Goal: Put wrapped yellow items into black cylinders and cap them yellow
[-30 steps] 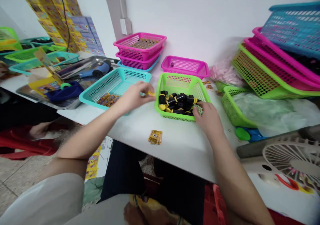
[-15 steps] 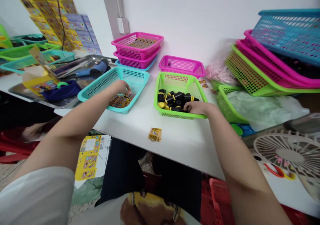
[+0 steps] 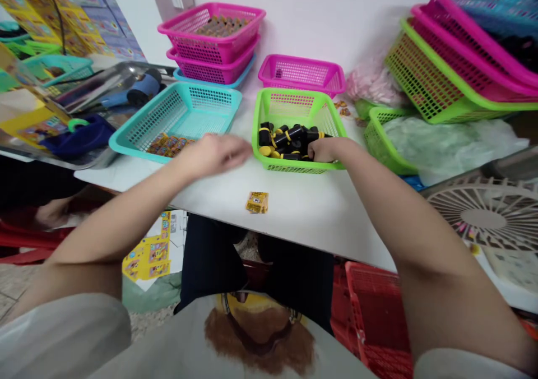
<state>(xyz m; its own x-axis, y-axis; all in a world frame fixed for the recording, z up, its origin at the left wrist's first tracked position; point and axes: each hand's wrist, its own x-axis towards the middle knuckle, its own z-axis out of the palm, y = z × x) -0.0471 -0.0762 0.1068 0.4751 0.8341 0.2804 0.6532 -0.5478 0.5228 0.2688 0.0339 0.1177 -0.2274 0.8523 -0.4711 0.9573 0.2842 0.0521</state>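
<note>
My left hand [image 3: 218, 153], smeared by motion, is over the table between the teal basket [image 3: 120, 142] and the lime green basket [image 3: 294, 167]. Whether it holds anything does not show. Small orange-brown printed packets [image 3: 168, 144] lie in the near part of the teal basket. Inside the green basket, my right hand [image 3: 323, 149] is closed with its fingers curled down among black cylinders with yellow bands and caps [image 3: 290, 137]; its fingertips are hidden there. A small pile of yellow printed packets [image 3: 256, 202] lies on the table in front of me.
Stacked pink baskets [image 3: 222, 51] stand at the back left, and another pink basket [image 3: 300, 73] sits behind the green one. Tilted baskets [image 3: 445, 82], plastic bags [image 3: 449, 141] and a fan [image 3: 483, 216] crowd the right. A metal tray [image 3: 98, 157] with tools is left.
My left hand has come out of the teal basket and moved right, towards the green basket. My right hand stays in the green basket. The view has tilted downward.
</note>
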